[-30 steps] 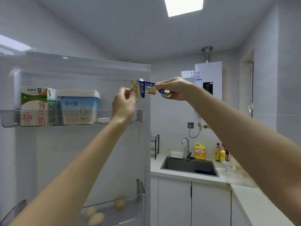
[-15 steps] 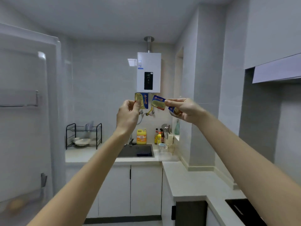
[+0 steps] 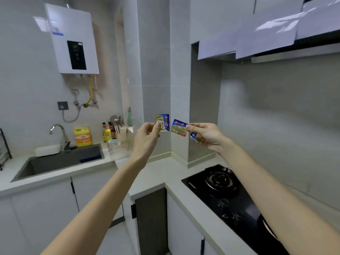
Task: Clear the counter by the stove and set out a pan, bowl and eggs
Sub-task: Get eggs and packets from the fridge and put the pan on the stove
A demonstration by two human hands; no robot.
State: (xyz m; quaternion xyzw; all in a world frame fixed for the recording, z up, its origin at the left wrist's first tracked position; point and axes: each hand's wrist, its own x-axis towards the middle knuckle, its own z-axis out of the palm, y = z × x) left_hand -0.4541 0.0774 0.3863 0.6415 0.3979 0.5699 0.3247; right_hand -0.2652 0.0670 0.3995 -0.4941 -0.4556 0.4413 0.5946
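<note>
Both my arms are stretched out in front of me at chest height. My left hand (image 3: pixel 147 133) pinches one small gold-and-blue foil packet (image 3: pixel 162 122) between thumb and fingers. My right hand (image 3: pixel 207 135) pinches a second packet (image 3: pixel 178 127) of the same kind, and a third foil piece (image 3: pixel 196 138) shows under its fingers. The two upper packets hang a little apart over the pale counter (image 3: pixel 158 173) to the left of the black gas stove (image 3: pixel 226 196). No pan, bowl or eggs are in view.
A dark sink (image 3: pixel 60 161) with a tap (image 3: pixel 58 133) lies at the left, with a yellow detergent jug (image 3: pixel 83 136), bottles and a utensil holder (image 3: pixel 117 129) behind it. A water heater (image 3: pixel 73 39) hangs on the wall. A range hood (image 3: pixel 276 39) overhangs the stove.
My view has swung right, from the open fridge door to the sink and stove corner. Both hands have come lower, and the joined packets have come apart into separate pieces.
</note>
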